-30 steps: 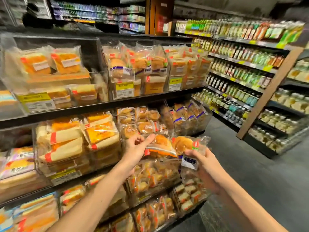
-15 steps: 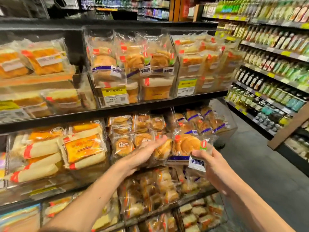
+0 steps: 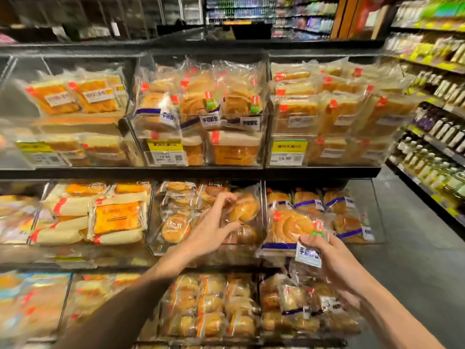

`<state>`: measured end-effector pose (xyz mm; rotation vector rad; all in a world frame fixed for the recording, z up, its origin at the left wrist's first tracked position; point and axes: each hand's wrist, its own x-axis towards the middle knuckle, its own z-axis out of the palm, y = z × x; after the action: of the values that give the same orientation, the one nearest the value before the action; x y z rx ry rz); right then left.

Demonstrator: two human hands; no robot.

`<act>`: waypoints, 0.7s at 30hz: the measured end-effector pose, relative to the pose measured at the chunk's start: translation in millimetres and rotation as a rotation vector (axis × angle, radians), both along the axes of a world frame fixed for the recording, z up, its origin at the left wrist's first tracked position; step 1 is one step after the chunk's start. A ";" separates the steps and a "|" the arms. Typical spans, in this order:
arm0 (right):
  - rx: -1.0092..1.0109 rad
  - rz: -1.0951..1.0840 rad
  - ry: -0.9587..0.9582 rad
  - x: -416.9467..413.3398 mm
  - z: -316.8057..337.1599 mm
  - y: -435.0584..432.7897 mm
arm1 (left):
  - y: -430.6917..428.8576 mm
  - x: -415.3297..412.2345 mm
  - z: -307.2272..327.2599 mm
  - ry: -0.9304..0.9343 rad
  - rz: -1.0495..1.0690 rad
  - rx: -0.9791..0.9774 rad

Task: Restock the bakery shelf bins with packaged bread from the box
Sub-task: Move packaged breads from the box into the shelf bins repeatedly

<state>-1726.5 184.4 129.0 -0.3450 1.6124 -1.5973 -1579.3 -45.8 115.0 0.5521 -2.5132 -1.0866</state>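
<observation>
Bakery shelves (image 3: 191, 172) are standing stocked. The left hand (image 3: 214, 230) is touching a bun packet (image 3: 245, 209) in the middle shelf's centre bin (image 3: 163, 246), fingers spread open; the right hand (image 3: 329, 258) is pinching a swirl-bread packet (image 3: 289, 227).

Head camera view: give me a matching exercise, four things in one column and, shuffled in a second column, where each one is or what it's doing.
Things
1. left hand
2. right hand
3. yellow price tag
4. bottles

Places or states
A. on the front of an upper-shelf bin
B. on the shelves at the far right
C. at the bun packs in the middle shelf's centre bin
D. gripping a blue-striped bread pack at its lower edge

Pairs: 1-C, 2-D, 3-A, 4-B
</observation>
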 end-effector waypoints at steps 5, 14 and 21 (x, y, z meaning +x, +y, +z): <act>-0.061 -0.011 -0.043 -13.8 0.4 8.2 | -36.3 -16.3 -36.3 -0.012 -0.188 -0.628; -0.090 -0.027 -0.091 -12.7 -3.1 -0.1 | -54.0 -43.9 -51.2 -0.124 -0.026 -0.789; -0.097 -0.030 -0.090 -11.5 -1.0 -8.7 | -61.4 -57.4 -53.2 -0.237 0.070 -0.873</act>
<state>-1738.0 175.7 128.0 -0.2966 1.4823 -1.6937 -1636.7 -107.2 61.9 0.5047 -2.7916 0.1648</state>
